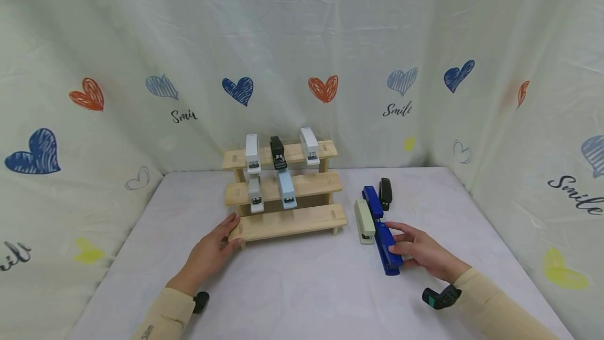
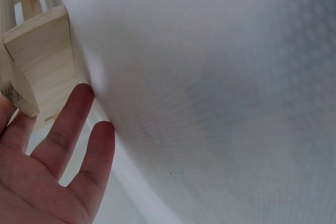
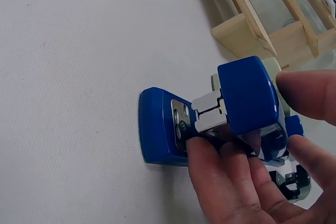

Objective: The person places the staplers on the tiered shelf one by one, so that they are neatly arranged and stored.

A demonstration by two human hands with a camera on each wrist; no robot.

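Note:
My right hand (image 1: 422,248) grips the nearer blue stapler (image 1: 388,245) on the table, thumb on one side and fingers on the other. In the right wrist view, the fingers curl under this stapler's raised head (image 3: 247,95), above its base. A pale green stapler (image 1: 364,222) lies alongside to the left, with a second blue stapler (image 1: 372,202) and a black stapler (image 1: 385,193) behind. At the far side, my left hand (image 1: 208,253) holds the left end of the wooden three-step stand (image 1: 292,222), thumb at the front edge. Two of its fingers stretch out straight in the left wrist view.
The stand's top step carries two white staplers (image 1: 252,152) (image 1: 309,145) and a black stapler (image 1: 278,152). On its middle step sit a grey stapler (image 1: 255,193) and a light blue stapler (image 1: 286,188). A heart-patterned curtain (image 1: 283,41) hangs behind the white table (image 1: 292,293).

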